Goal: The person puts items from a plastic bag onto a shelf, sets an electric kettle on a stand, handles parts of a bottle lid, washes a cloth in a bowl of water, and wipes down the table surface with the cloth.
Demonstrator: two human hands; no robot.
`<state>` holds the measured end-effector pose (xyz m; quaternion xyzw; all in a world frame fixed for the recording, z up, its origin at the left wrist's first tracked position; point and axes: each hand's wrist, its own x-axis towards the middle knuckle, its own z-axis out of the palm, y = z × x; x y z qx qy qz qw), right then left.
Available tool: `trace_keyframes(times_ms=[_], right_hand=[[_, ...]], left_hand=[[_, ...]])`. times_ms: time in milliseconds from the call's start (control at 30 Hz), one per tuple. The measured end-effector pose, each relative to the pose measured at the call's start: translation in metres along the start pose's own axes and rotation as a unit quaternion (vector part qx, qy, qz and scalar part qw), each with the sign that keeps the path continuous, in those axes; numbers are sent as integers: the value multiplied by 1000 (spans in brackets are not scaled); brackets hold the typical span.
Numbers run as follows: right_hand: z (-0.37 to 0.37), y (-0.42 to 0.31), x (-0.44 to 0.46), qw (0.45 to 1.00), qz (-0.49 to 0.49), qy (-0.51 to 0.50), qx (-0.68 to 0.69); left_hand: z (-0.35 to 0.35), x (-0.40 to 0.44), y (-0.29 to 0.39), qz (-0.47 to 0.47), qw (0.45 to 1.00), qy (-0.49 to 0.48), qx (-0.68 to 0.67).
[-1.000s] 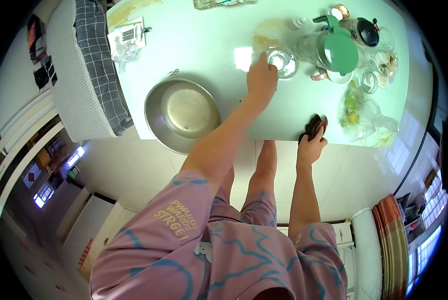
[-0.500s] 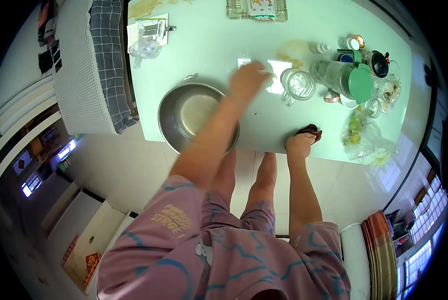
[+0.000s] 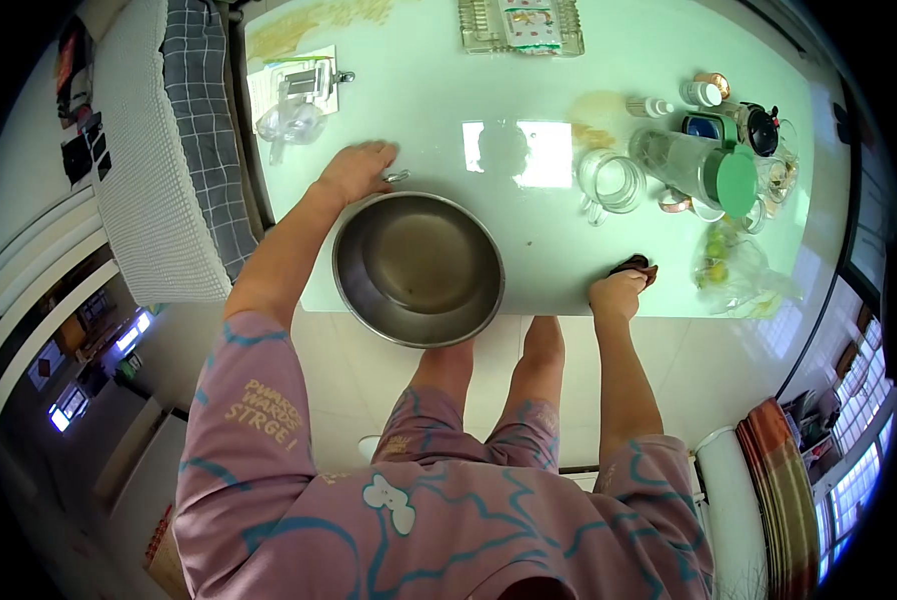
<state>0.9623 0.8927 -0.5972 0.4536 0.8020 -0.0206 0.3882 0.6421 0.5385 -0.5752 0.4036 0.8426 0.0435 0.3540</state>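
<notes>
My left hand (image 3: 357,172) lies on the table at the far left side of the metal basin, fingers stretched out. Just by its fingertips is a small shiny metal piece (image 3: 397,176); whether they touch it I cannot tell. The wide basin (image 3: 419,255) stands at the front edge and overhangs it a little. To the right, my right hand (image 3: 619,293) is closed on a dark, crumpled cloth (image 3: 637,265) pressed against the tabletop.
A glass mug (image 3: 612,182) and a green-lidded pitcher (image 3: 689,165) stand at right, with small bottles (image 3: 651,106) behind. Nearer lies a plastic bag (image 3: 744,275) with green fruit. A clipboard (image 3: 319,72) and glass tray (image 3: 479,35) lie further back.
My left hand has swung left from mid-table, across the basin, to its far left side. The basin sits a bit nearer the front edge. My right hand stays on the cloth.
</notes>
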Motion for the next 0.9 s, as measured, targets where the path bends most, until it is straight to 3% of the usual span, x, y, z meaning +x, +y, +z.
trace_keyframes(times_ms=[33,100,233,333,400,500,600,733,800,900], right_hand=[[-8,-2,-3,1000,9,-15,11],[-11,-4,-5,999,19,-31,19],[-6,0,-1,999,17,-24,16],[-9,-4,-2,999,32,-40,16],[-9,-3,1,998,42,-54,9],[0,2,4,999,34,-34,24],[-4,2,-1,998,44,-28,32],[5,4,6,998,39,-20,50],[-2,2,0,997,40,-22,63],[-7,10,6,994,59,-16,92]], left_hand=[[0,0,-2,0,1000,-1,-1],[4,0,-7,94,995,43,-7],[16,-2,-16,106,992,47,-51],[13,-9,-14,55,993,76,-71],[-3,-12,-13,20,967,232,-107],[-44,-11,-27,-163,877,442,-94],[-68,-5,-71,-325,838,437,-35],[-58,6,-112,-399,857,327,-14],[-61,22,-95,-384,833,398,-29],[-68,58,-55,-290,855,419,-103]])
